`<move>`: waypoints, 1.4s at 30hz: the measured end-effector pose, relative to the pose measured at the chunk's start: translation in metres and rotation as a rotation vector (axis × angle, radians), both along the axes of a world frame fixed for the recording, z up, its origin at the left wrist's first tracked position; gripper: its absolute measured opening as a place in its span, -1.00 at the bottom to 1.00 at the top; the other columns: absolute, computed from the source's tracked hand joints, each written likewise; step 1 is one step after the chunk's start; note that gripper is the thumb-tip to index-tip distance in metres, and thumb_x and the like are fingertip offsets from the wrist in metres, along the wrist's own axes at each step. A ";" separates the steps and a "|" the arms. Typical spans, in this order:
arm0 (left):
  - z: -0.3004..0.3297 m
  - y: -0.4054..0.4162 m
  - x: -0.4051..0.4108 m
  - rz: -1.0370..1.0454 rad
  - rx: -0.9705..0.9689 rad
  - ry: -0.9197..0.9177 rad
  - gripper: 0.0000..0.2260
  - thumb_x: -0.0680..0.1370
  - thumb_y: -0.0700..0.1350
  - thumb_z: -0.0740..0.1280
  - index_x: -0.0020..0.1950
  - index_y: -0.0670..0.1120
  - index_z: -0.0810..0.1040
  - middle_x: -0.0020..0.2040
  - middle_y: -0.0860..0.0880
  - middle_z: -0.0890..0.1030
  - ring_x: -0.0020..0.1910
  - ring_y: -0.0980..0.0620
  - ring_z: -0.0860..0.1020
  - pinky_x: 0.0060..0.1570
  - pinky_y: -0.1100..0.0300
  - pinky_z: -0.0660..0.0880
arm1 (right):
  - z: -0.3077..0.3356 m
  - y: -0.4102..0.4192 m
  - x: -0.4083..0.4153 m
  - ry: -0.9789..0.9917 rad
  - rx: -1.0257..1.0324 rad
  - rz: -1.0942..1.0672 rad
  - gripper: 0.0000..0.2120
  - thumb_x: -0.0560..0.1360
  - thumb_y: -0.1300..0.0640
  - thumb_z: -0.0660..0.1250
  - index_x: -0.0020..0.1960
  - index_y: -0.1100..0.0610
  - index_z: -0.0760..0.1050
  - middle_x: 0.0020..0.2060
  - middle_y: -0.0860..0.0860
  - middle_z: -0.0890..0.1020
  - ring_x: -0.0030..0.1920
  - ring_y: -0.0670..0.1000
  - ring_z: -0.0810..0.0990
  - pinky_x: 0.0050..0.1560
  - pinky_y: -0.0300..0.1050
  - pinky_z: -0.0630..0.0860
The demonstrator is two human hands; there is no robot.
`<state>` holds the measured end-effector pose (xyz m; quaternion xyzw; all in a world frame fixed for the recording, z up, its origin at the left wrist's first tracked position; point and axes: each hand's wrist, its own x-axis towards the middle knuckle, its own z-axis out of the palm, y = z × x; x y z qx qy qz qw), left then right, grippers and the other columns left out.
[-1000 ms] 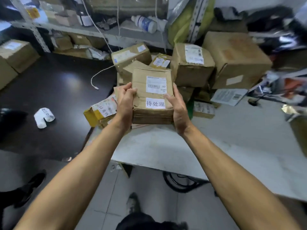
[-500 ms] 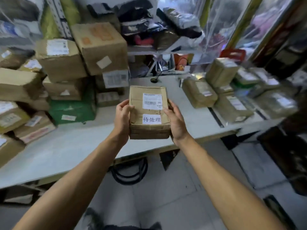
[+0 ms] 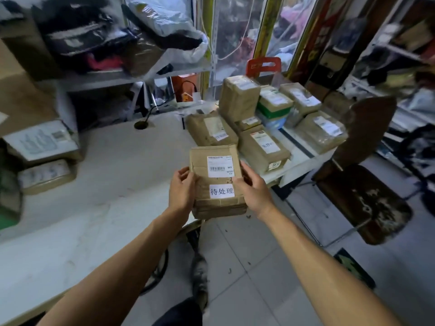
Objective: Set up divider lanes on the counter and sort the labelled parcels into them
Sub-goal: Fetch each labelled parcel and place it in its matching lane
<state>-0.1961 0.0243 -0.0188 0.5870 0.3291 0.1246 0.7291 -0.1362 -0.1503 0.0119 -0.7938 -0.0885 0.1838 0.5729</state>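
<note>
I hold a brown cardboard parcel in both hands above the near edge of the white counter. It carries a barcode label and a white sticker with three Chinese characters. My left hand grips its left side and my right hand grips its right side. Just beyond it, several sorted brown parcels lie on the counter's right end. A dark divider strip runs between two rows of them.
More boxes sit at the counter's left. A shelf with bags hangs behind. A dark worn chair stands at the right on the tiled floor. Cables coil under the counter, and a cat stands by my foot.
My view has swung right, from the unsorted pile to the counter's right end. The parcel, held in both hands throughout, has come closer to the sorted parcels.
</note>
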 end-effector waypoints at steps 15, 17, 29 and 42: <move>-0.088 -0.023 0.174 -0.028 -0.057 0.355 -0.65 0.61 -0.12 0.38 0.36 -0.09 0.41 0.25 -0.12 0.55 0.16 -0.14 0.59 0.20 -0.16 0.60 | -0.076 0.007 0.182 -0.186 -0.696 0.469 -0.31 0.61 0.30 0.28 0.65 0.17 0.06 0.65 0.02 -0.03 0.64 0.03 -0.05 0.62 -0.06 0.06; -0.093 -0.025 0.177 0.003 -0.042 0.378 -0.64 0.57 -0.13 0.40 0.34 -0.09 0.43 0.28 -0.14 0.56 0.18 -0.18 0.60 0.18 -0.17 0.61 | -0.091 0.010 0.185 -0.258 -0.752 0.536 -0.36 0.62 0.25 0.27 0.64 0.17 0.12 0.66 0.00 -0.01 0.64 0.01 -0.07 0.61 0.04 0.10; -0.070 -0.045 0.155 0.271 0.152 0.449 -0.72 0.63 -0.09 0.36 0.33 -0.09 0.57 0.25 -0.02 0.61 0.17 -0.02 0.56 0.17 0.12 0.49 | -0.079 0.022 0.207 -0.324 -0.497 0.626 -0.64 0.57 0.15 0.31 0.35 0.14 0.55 0.25 0.04 0.57 0.28 0.04 0.51 0.37 -0.04 0.44; 0.017 0.031 -0.109 0.512 0.969 1.045 -0.64 0.51 -0.23 0.30 0.28 -0.03 0.61 0.28 -0.03 0.59 0.22 -0.14 0.52 0.11 -0.03 0.48 | -0.002 0.178 0.031 -1.243 -0.568 1.385 -0.72 0.61 0.17 0.17 0.29 0.15 0.49 0.19 0.12 0.55 0.23 0.18 0.45 0.13 0.02 0.42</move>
